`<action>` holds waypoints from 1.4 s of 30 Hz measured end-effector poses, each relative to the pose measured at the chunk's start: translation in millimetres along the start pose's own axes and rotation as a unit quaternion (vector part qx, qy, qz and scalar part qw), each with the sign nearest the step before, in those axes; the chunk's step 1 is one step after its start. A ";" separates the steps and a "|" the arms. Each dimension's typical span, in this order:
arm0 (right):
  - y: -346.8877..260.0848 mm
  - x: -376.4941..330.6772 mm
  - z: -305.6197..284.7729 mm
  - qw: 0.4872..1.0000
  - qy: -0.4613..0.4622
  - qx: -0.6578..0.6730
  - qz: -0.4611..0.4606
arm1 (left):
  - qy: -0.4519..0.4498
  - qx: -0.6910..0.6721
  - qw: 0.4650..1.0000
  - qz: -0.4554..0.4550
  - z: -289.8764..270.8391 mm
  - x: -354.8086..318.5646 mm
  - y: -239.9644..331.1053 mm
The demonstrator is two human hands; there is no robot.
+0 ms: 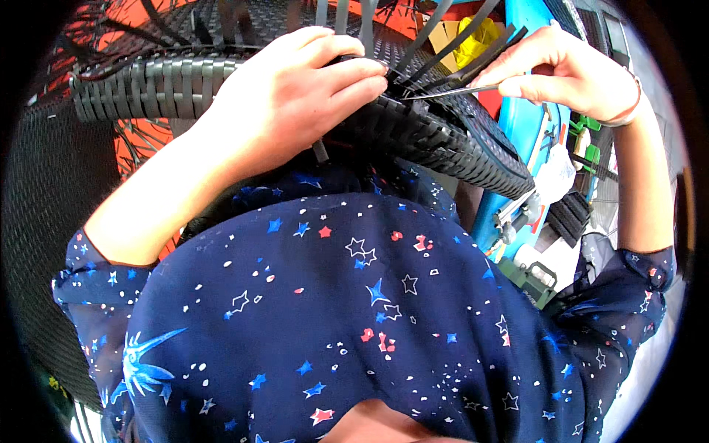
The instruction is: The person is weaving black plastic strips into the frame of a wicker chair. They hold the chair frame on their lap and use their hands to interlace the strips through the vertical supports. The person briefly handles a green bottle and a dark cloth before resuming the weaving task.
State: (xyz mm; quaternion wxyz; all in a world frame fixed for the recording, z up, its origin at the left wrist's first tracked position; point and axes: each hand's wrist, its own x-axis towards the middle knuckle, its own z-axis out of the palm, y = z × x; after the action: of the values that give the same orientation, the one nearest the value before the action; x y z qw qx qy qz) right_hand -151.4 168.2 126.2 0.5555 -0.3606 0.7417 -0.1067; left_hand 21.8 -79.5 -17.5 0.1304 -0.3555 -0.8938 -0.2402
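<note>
Right hand [565,74], at two o'clock from the middle of my view, is closed in a pinch, thumb and fingers together on a thin metal tool [443,93]. From my remote seat I see the tool's shaft point toward nine o'clock, its tip at the black woven piece [458,151]; I cannot tell whether the tip is pushed between the bands. Left hand [303,96], between eleven and twelve, lies back upward over the same weave, fingers bent and close together, fingertips just beside the tool's tip. Its thumb is hidden from me, so I cannot tell how firmly it grips.

I have the woven piece across the upper part of my view, its thick rounded edge running from ten o'clock, under the left hand, to about two. Flat black strips [442,55] stand up loose from it between twelve and one. Beyond them, at one o'clock, I make out a bright yellow thing [476,43]. A blue surface [513,111] sits at two, below the right hand, and a dark woven panel [52,184] fills nine o'clock.
</note>
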 end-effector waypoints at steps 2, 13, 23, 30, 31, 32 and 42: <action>-3.2 0.3 -3.6 1.000 -0.016 -0.014 0.015 | 0.000 0.013 1.000 -0.002 -0.4 -1.2 2.5; -15.1 2.6 -2.2 1.000 -0.012 -0.004 0.008 | 0.092 0.026 0.994 0.062 17.3 -2.8 -2.2; -42.5 14.9 -5.3 0.993 -0.036 -0.061 0.090 | 0.106 0.010 0.993 0.051 33.3 -12.1 0.6; -50.4 5.7 18.1 0.994 0.027 -0.052 0.090 | 0.055 0.014 0.998 -0.011 25.5 -9.4 8.3; -47.9 3.6 25.4 0.994 0.041 -0.041 0.093 | 0.052 0.012 0.999 -0.012 26.3 -9.0 7.2; -48.7 2.4 30.7 0.994 0.051 -0.036 0.094 | 0.048 0.010 0.999 -0.013 27.0 -8.6 6.0; -34.2 -23.9 99.9 0.963 0.219 0.076 0.134 | 0.053 0.007 0.999 -0.014 31.4 -7.2 -6.6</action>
State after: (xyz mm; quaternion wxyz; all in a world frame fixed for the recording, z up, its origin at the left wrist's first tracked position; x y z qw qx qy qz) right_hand -44.2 183.5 127.3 0.4141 -0.1828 0.8765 -0.1638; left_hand 20.4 -71.4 -49.3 0.1763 -0.3293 -0.8921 -0.2542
